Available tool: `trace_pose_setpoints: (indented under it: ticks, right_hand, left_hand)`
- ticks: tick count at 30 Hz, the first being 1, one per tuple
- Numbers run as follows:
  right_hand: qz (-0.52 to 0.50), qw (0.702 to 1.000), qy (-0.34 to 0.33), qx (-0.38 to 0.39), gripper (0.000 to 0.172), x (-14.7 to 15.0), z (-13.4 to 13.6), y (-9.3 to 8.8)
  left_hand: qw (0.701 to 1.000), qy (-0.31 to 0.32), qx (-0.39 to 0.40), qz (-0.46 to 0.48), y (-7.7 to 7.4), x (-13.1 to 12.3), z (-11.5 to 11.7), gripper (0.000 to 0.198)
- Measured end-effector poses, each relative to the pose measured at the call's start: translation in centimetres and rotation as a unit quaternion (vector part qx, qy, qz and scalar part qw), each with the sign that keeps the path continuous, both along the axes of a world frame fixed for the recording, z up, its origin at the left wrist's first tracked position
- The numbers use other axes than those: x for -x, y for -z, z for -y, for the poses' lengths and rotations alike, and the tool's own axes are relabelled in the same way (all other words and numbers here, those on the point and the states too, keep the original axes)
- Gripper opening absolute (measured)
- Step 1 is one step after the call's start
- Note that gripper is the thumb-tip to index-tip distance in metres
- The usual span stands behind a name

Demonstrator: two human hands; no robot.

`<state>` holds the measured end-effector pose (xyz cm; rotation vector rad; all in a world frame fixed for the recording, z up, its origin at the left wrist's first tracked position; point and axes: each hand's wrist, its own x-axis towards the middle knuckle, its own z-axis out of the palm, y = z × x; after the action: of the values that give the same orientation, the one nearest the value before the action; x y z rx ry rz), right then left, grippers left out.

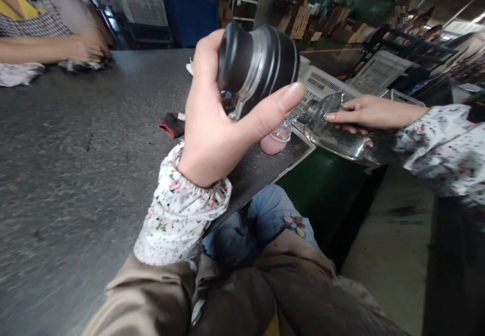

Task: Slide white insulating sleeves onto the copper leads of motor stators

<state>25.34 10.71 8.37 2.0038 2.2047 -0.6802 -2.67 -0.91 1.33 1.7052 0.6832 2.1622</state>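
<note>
Head view: a dark grey speckled bench is seen from above, with both hands of the wearer at its near right corner.
Left hand: raised above the bench and closed firmly round a black ribbed bellows-shaped part; the thumb is pressed along the underside and the fingers are curled over the narrow end.
Black ribbed bellows-shaped part: held in the air, clear of the bench, with its wide ribbed end turned to the right; a glossy clear band is seen at its waist.
Right hand: closed over the body of a clear plastic bottle, with the fingers laid flat along its upper side.
Clear plastic bottle: held tilted beyond the bench corner, neck down and to the left; the mouth is brought to the rim of a small pink cup, but contact cannot be told.
Small pink cup: stood upright on the bench corner, below the left thumb.
Sleeves: white floral fabric with a gathered cuff is worn on both forearms.
Red-edged black pad: laid flat on the bench, just left of the left wrist.
White slotted plastic crate: placed behind the bottle, past the bench.
Co-worker's hand: rested on the far left of the bench, well apart, beside a white cloth.
</note>
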Motion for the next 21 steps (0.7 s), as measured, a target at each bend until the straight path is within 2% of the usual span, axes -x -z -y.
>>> trace_pose_setpoints:
  ticks: [3, 5, 7, 11, 14, 17, 21]
  right_hand:
    - [0.005, 1.000, 0.000, -0.002, 0.052, 0.0, 0.0, -0.1]
    - [0.002, 1.000, -0.006, -0.004, 0.053, 0.0, 0.1, -0.1]
    - [0.000, 1.000, -0.007, -0.003, 0.054, 0.1, 0.1, -0.1]
    - [0.002, 1.000, -0.002, 0.001, 0.052, 0.2, 0.2, 0.0]
    - [-0.002, 1.000, -0.004, 0.002, 0.050, 0.1, 0.0, 0.1]
    - [-0.009, 1.000, -0.008, 0.007, 0.049, -0.1, -0.2, 0.3]
    - [-0.024, 1.000, 0.004, 0.011, 0.045, -0.1, -0.1, 0.5]
  left_hand:
    - [0.994, 0.057, 0.095, 0.004, -0.2, -0.2, 0.8, 0.061]
    - [0.990, 0.078, 0.120, 0.008, -0.2, -0.2, 1.0, 0.064]
    - [0.990, 0.069, 0.119, 0.011, -0.1, -0.2, 0.8, 0.066]
    - [0.998, 0.008, 0.058, -0.008, -0.1, 0.0, 0.3, 0.067]
    - [0.995, -0.018, 0.091, -0.031, -0.5, 0.1, 0.8, 0.058]
    - [0.989, -0.030, 0.137, -0.042, -1.0, -0.1, 1.5, 0.062]
    - [0.990, -0.030, 0.129, -0.041, -1.0, -0.1, 1.4, 0.060]
